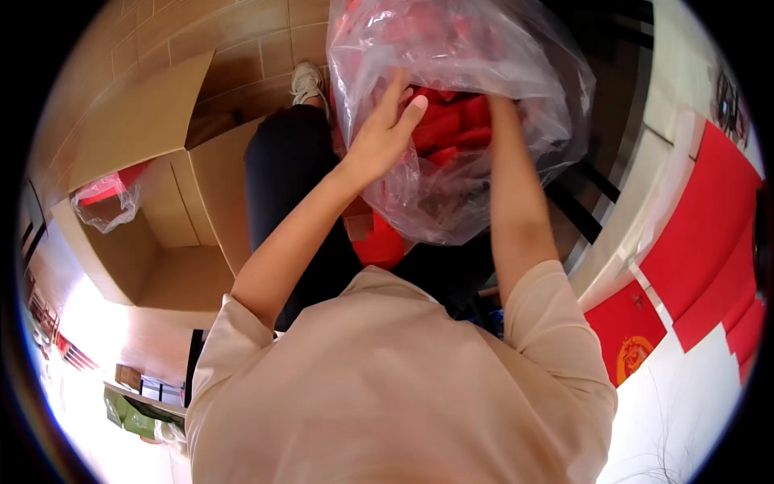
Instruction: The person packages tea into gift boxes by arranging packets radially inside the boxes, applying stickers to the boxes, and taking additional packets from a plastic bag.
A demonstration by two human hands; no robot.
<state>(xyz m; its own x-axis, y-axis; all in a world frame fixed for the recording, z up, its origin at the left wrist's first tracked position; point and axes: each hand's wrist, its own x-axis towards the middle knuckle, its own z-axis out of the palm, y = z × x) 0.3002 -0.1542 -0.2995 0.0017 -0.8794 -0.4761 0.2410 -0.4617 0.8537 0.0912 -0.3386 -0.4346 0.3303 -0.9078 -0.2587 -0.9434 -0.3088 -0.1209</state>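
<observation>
A large clear plastic bag [556,105], full of red folded pieces [451,129], stands in front of me with its mouth towards me. My left hand [385,135] is at the left side of the mouth, its thumb and fingers apart, fingertips partly behind the plastic. My right hand [501,103] reaches into the bag at the right of the red pieces. The plastic rim hides its fingers, so I cannot tell what they hold. Another red item [377,242] shows below the bag, near my lap.
An open cardboard box [181,278] stands at my left, with a red item in clear plastic [113,198] over its edge. On the white table [685,411] at right lie red sheets [701,242] and a red piece with a gold emblem [621,327]. Dark bars [580,211] run beneath.
</observation>
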